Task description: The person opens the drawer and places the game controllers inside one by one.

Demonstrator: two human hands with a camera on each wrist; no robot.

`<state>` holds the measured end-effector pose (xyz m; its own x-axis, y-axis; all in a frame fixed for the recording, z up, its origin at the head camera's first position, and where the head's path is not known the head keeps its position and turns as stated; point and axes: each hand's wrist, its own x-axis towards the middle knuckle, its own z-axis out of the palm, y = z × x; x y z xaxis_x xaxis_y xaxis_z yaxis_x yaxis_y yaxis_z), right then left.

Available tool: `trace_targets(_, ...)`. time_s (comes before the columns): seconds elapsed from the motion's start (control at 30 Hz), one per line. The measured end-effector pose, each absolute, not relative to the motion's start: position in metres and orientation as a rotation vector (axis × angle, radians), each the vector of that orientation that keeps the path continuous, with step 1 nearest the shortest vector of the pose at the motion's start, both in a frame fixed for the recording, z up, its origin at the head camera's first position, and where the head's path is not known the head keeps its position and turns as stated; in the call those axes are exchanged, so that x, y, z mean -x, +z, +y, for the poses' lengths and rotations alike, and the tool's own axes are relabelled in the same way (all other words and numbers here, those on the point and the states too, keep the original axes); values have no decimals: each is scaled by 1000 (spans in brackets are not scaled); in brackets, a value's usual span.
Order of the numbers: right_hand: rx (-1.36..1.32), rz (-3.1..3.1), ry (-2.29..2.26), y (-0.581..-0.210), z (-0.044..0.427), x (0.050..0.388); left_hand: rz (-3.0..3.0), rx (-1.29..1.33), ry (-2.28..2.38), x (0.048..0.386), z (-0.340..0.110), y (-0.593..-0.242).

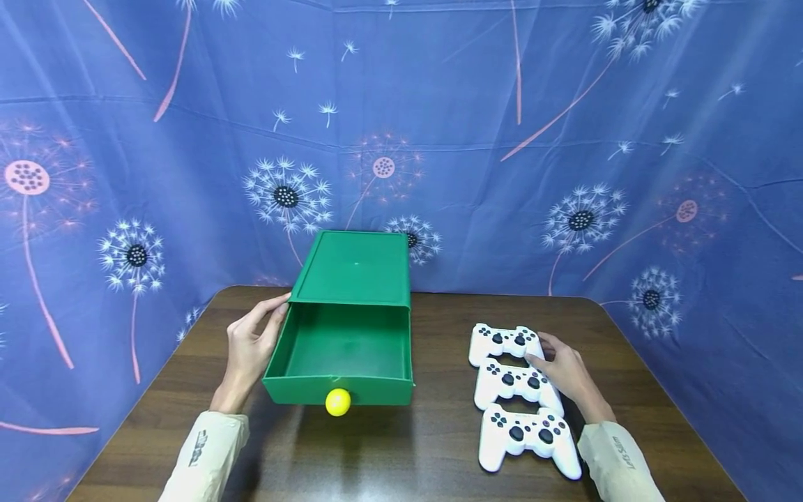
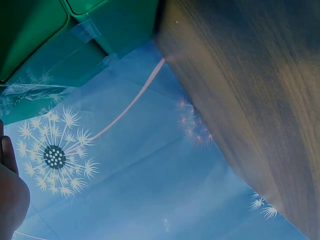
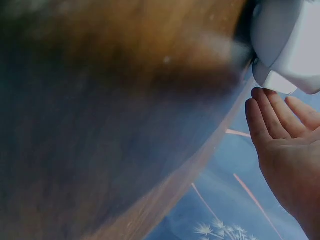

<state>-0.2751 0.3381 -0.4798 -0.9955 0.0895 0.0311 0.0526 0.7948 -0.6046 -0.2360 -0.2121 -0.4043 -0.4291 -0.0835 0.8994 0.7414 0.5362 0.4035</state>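
A green box (image 1: 354, 268) has its drawer (image 1: 351, 341) pulled out toward the front, with a yellow ball-shaped knob (image 1: 338, 402) and nothing inside. The left hand (image 1: 251, 345) touches the box's left side near the drawer opening, fingers extended. Three white game controllers (image 1: 530, 439) lie in a column at the right. At the right end of the farthest one (image 1: 502, 341) is the right hand (image 1: 567, 369), its fingers reaching round that end; whether they grip it cannot be told. In the right wrist view the right hand's fingers (image 3: 272, 112) look fairly straight beside a white controller (image 3: 285, 40).
The brown wooden table (image 1: 439, 460) carries the box and controllers. Behind it hangs a blue cloth (image 1: 464, 209) with dandelion patterns, which also runs along both sides. Bare wood lies between the box and the controllers.
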Motion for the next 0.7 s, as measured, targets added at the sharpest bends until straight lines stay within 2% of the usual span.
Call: trace_targets(0.7, 279, -2986, 1194, -478, 342, 285, -1795, 570, -1044, 236, -214, -404)
